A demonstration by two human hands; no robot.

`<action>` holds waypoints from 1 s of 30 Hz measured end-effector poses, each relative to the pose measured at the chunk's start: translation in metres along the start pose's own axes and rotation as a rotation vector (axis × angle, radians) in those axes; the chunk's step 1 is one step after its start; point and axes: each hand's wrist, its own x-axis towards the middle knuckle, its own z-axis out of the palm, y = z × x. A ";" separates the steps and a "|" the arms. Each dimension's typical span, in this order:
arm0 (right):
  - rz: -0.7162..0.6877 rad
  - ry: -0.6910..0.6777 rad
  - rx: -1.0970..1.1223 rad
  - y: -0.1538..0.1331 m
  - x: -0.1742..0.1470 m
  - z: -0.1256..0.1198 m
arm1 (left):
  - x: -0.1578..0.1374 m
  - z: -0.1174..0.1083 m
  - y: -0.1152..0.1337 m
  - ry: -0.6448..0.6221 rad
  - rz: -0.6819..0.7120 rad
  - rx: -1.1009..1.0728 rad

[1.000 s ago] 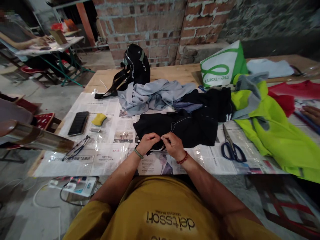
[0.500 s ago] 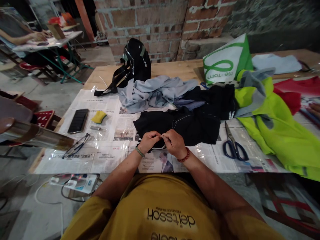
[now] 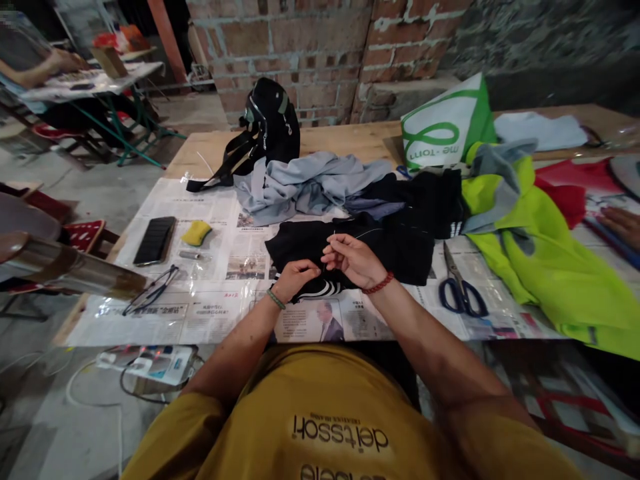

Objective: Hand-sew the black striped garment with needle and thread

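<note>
Right hand [image 3: 353,259], fingers pinched on a thin thread [image 3: 364,235], was raised over the black garment [image 3: 350,257] lying on the newspaper-covered table [image 3: 210,313], left hand [image 3: 295,279] pinching the garment's striped near edge, blue-handled scissors [image 3: 460,283] just to the right.

The black garment [image 3: 380,250] is matt, soft cloth with smooth white stripes at its hem, and a thin pale thread [image 3: 357,235] lies on it. Under it, printed newspaper [image 3: 210,267] lies beneath a glossy clear plastic film; right of the garment the scissors [image 3: 457,283] show bright metal blades and smooth blue plastic handles. Beyond the garment, bare wood table [image 3: 350,137] looks matt, and the brick wall [image 3: 310,47] behind it is rough.
</note>
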 end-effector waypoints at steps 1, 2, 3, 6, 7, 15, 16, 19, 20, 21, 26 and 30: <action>0.000 0.006 0.015 -0.003 0.004 -0.001 | 0.000 0.000 0.000 0.007 -0.008 -0.006; -0.029 0.021 0.010 -0.007 0.008 -0.002 | 0.000 0.000 0.001 0.011 -0.011 -0.010; -0.085 0.043 -0.016 -0.011 0.012 -0.003 | 0.000 0.000 0.001 0.014 -0.011 -0.014; -0.350 0.108 -0.206 -0.023 0.023 -0.004 | 0.001 -0.001 0.002 0.015 -0.020 -0.028; -0.445 0.128 -0.295 -0.029 0.026 -0.005 | 0.001 -0.001 0.002 0.014 -0.026 -0.033; -0.959 0.254 -0.999 -0.087 0.040 -0.021 | 0.000 -0.001 0.002 0.014 -0.035 -0.033; -0.988 0.264 -1.038 -0.093 0.042 -0.023 | 0.000 -0.001 0.002 0.013 -0.035 -0.029; -1.047 0.289 -1.109 -0.110 0.048 -0.028 | 0.000 -0.001 0.002 0.015 -0.039 -0.025; -1.059 0.299 -1.125 -0.115 0.050 -0.030 | 0.000 -0.001 0.002 0.015 -0.039 -0.022; -1.072 0.310 -1.140 -0.120 0.052 -0.030 | -0.001 -0.001 0.002 0.015 -0.038 -0.019; -1.121 0.325 -1.203 -0.148 0.055 -0.031 | 0.000 -0.002 0.002 0.013 -0.032 -0.008; -1.187 0.388 -1.262 -0.166 0.058 -0.029 | 0.000 -0.001 0.003 0.019 -0.035 -0.012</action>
